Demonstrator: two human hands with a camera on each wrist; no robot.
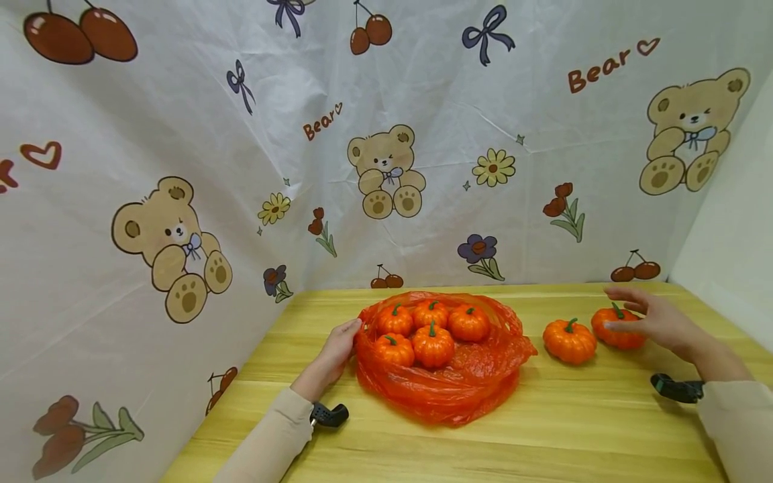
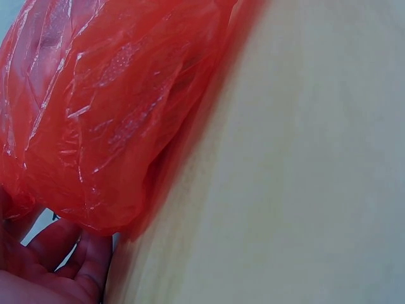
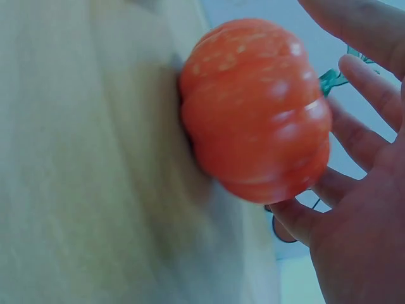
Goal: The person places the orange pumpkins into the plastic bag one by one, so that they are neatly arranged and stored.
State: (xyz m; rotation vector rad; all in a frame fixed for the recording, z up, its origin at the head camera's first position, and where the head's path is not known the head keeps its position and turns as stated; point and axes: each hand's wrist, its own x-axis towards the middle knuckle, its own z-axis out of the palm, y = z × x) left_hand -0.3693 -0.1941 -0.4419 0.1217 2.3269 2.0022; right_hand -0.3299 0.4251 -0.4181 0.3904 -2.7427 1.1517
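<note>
A thin red plastic bag (image 1: 447, 396) lies spread wide on the table with its mouth up. Several small orange pumpkins (image 1: 433, 347) with green stems sit inside it. At the bag's left rim my left hand (image 1: 336, 349) pinches the film; in the left wrist view its fingers (image 2: 95, 263) are partly behind the red plastic. Over on the right, my right hand (image 1: 661, 325) is held with spread fingers around the top and far side of a pumpkin (image 3: 256, 111) that rests on the table. Another pumpkin (image 1: 570, 341) stands between that one and the bag.
The wooden table (image 1: 483, 453) meets a pale cloth backdrop (image 1: 447, 241) printed with bears and flowers behind and at left. A white wall (image 1: 731, 255) rises at the right. Dark wrist-worn devices (image 1: 676, 388) sit under both wrists.
</note>
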